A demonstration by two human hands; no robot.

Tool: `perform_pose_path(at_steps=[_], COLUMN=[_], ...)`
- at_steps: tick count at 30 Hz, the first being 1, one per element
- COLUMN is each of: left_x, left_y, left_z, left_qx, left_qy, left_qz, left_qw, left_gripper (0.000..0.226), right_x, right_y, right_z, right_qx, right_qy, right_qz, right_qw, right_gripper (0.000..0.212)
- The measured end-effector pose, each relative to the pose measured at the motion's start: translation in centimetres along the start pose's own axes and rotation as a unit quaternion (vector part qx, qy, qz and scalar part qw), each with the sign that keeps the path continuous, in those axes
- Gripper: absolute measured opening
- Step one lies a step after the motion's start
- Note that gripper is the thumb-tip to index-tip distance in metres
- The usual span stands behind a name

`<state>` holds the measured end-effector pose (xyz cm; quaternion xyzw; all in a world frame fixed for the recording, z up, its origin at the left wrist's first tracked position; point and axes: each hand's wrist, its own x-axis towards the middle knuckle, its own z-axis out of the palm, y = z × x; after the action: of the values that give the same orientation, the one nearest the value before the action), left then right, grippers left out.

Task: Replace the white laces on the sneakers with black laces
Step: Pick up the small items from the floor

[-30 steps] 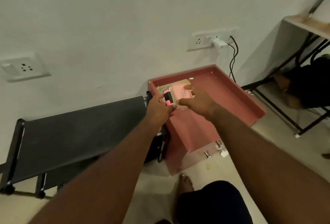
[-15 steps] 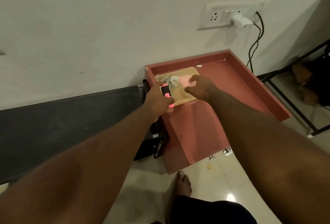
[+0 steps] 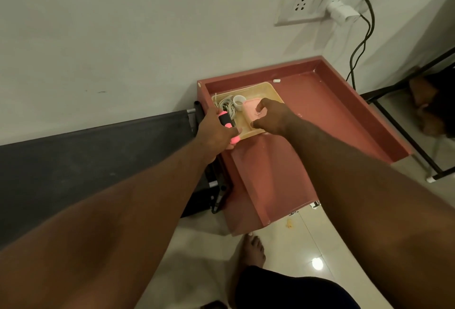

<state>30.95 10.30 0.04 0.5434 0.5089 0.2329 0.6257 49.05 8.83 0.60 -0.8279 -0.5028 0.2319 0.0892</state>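
Observation:
No sneakers or laces can be made out with certainty. A yellow tray (image 3: 268, 88) sits in the back left corner of a red cabinet top (image 3: 320, 111). In the tray lie a bundle of pale cord (image 3: 225, 105), a small white cup (image 3: 239, 101) and a pink box (image 3: 250, 110). My left hand (image 3: 214, 131) grips a pink and black handle (image 3: 225, 120) at the tray's left edge. My right hand (image 3: 273, 116) curls over the pink box, thumb at its near end and forefinger on top.
A black fabric cot (image 3: 98, 156) adjoins the cabinet on the left. On the wall above, a socket plate (image 3: 307, 0) holds a white charger (image 3: 342, 11) with black cables hanging down. A black metal rack (image 3: 418, 151) stands at the right. My bare foot (image 3: 251, 249) is on the tiled floor.
My view has moved closer and lower over the tray. Both hands stay at the tray; the left keeps the handle, and the pink box shows again under my right hand.

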Motion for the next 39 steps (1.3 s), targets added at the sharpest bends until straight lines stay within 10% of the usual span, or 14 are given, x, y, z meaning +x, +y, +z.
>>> perform_pose_path(at_steps=[10,15,21,33,36,39], left_x=[0.4,0.4,-0.1,0.2,0.7,1.2], left_y=[0.0,0.3,2.4,4.1,3.6,2.2], left_z=[0.2,0.3,1.5,2.9,3.1,2.7], left_qx=[0.038,0.023,0.026,0.101,0.214,0.484], left_qy=[-0.008,0.004,0.009,0.009,0.001,-0.065], left_qz=[0.007,0.009,0.071,0.155,0.179,0.184], left_qw=[0.999,1.000,0.997,0.983,0.960,0.853], left_gripper=[0.061,0.061,0.052,0.068,0.072,0.049], right_x=[-0.2,-0.6,-2.3,-1.6,-0.1,1.9], right_y=[0.0,-0.1,-1.3,-2.4,-1.3,0.5], right_z=[0.2,-1.0,-2.8,-4.8,-5.2,-4.9], right_qx=[0.028,0.068,0.236,0.188,0.171,0.072], right_qy=[-0.023,0.087,-0.122,-0.059,0.002,0.065], right_qz=[-0.016,-0.037,-0.053,-0.067,-0.047,-0.022], right_qw=[0.999,0.993,0.963,0.978,0.984,0.995], right_gripper=[0.041,0.030,0.027,0.020,0.018,0.019])
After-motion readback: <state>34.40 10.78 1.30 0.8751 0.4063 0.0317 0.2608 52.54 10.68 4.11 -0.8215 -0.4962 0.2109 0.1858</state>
